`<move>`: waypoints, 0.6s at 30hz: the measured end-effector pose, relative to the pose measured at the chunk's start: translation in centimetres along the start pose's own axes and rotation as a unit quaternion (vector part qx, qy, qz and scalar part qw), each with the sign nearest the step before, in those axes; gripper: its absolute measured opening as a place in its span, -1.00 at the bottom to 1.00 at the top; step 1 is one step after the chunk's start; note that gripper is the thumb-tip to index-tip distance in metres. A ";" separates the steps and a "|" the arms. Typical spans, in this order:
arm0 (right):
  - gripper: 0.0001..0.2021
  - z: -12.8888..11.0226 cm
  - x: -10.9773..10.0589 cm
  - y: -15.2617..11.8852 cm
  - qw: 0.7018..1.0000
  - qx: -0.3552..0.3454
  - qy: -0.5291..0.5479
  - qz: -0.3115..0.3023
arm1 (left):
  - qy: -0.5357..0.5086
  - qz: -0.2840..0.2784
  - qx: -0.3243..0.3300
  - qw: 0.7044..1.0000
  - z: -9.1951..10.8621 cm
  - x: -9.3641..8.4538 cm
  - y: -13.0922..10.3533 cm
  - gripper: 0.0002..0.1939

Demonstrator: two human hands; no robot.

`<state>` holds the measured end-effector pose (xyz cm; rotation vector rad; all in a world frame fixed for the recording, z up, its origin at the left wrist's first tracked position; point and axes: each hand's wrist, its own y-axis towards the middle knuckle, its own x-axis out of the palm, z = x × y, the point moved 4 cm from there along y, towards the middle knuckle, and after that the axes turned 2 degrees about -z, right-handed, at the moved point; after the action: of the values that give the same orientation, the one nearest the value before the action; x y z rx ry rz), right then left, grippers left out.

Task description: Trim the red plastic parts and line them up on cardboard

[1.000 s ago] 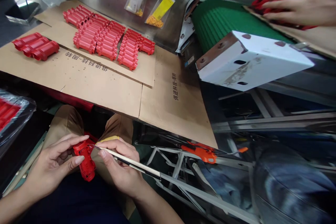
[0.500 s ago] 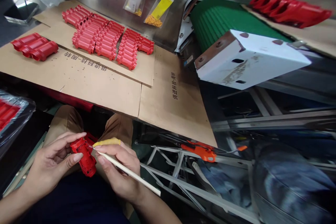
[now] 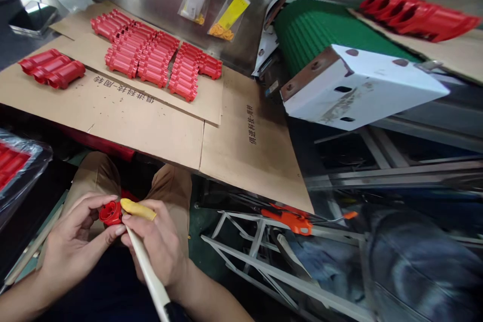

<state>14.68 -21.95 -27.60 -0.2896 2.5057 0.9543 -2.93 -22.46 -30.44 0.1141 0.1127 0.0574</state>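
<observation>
Above the lap [image 3: 171, 186], the right hand [image 3: 158, 239] pinches the pale-handled tool [image 3: 146, 263], its tip hidden beside the red part [image 3: 112, 214], gripped by the left hand [image 3: 75, 241] and now turned end-on, seemingly shifting work to its open end, with similar pieces [image 3: 153, 63] on cardboard [image 3: 230, 148] beyond.

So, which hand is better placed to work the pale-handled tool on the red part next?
Likely the right hand: it holds the pale-handled tool close to the red part, while the left hand grips that part.
</observation>
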 end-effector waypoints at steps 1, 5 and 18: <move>-0.72 -0.2 0.2 -0.1 0.999 -0.023 -0.029 0.008 | 0.000 0.007 0.003 1.000 -0.1 0.0 0.0 -0.60; -0.73 -0.1 0.0 -0.4 0.999 0.006 0.017 0.036 | -0.054 0.035 -0.088 0.994 -0.4 0.0 -0.1 -0.67; -0.63 3.8 -2.6 -1.1 0.756 0.240 0.607 -0.039 | -0.197 -0.017 -0.229 0.953 -1.1 -0.9 2.0 -0.50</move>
<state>18.56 -20.10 -29.56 -1.1118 3.6790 -0.1194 -4.06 -20.37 -31.24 -0.3412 -0.3000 0.0252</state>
